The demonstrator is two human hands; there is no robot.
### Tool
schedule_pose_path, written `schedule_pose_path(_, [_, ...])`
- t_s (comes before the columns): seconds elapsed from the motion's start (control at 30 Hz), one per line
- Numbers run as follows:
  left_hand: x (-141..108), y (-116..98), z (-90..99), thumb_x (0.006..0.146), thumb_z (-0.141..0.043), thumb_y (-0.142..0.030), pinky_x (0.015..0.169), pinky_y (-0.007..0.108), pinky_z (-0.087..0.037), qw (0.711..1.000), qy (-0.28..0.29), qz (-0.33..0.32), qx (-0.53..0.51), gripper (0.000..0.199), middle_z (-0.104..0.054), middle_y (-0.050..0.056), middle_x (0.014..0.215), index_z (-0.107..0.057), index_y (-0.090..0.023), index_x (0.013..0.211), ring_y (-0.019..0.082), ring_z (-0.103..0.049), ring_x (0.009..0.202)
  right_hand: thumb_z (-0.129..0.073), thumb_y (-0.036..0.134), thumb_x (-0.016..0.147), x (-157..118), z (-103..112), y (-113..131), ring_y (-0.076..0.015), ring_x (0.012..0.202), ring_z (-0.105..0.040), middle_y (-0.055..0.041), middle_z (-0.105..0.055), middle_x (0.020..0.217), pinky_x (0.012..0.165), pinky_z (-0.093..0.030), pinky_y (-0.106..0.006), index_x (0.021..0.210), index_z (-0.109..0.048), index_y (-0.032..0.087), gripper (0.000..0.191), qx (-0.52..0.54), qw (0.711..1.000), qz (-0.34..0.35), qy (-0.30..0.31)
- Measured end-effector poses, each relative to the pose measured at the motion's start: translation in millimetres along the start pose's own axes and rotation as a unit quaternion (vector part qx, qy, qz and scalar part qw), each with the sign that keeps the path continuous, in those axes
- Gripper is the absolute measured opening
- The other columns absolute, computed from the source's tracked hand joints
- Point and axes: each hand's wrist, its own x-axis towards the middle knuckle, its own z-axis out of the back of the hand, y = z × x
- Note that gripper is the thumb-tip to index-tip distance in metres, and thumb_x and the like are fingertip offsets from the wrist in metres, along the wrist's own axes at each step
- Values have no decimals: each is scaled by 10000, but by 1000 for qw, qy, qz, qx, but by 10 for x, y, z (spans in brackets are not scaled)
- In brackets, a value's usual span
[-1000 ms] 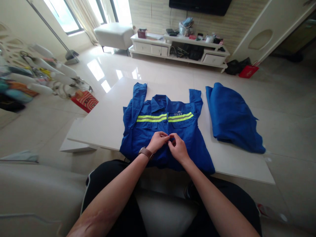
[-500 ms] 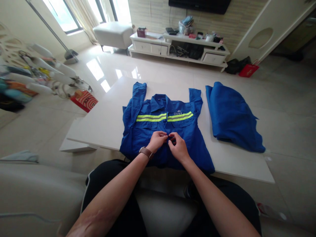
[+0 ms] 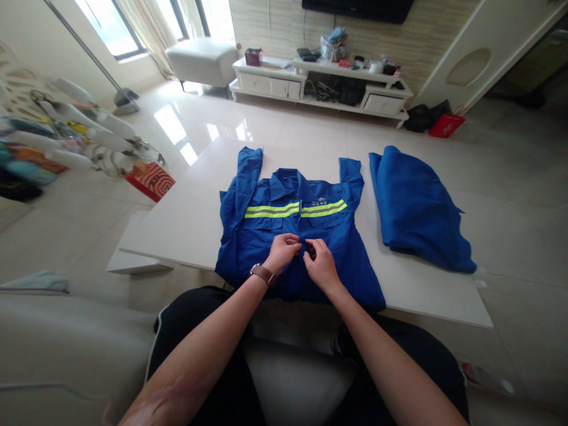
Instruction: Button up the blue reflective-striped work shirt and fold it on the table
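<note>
A blue work jacket (image 3: 266, 236) with yellow-and-grey reflective stripes lies front side up, its collar away from me and its sleeves folded upward. Both hands meet at its front opening, below the stripes. My left hand (image 3: 284, 251), with a watch on the wrist, pinches the jacket's front edge. Opposite it, my right hand (image 3: 320, 263) has thumb and forefinger closed on the same front edge, fingertips almost touching the left ones. Any button between the fingers is too small to make out.
The jacket rests on a white table (image 3: 186, 219). At its right side lies a folded blue garment (image 3: 412, 207). Beyond are a white TV cabinet (image 3: 266, 87) and a grey bench (image 3: 202, 62). A red patterned bag (image 3: 151, 180) stands left on the floor.
My fingertips have shifted very slightly at the jacket's front edge, the right ones a little to the right. The jacket and the folded garment lie as before.
</note>
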Motion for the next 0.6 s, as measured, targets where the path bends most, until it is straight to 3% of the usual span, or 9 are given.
schedule_pose_path(0.3, [4,5,14,685,-709,19,607,223,-497,999,-18,34,-4,196,-646,-11,623,-668,-115,822,100,-610,588,-534,162,850,-3,0,8,-239,971,-653,-84,-672,1027,894,-555,-382,1029,-672,196,228,3,1000,0,13])
schedule_pose_path(0.6, [12,-3,35,680,-788,-67,657,250,-510,997,-22,69,-34,216,-636,-11,654,-660,-129,843,110,-619,619,-531,149,847,-8,33,2,-247,1011,-635,-83,-666,1054,933,-528,-395,1054,-664,205,253,-21,999,21,30])
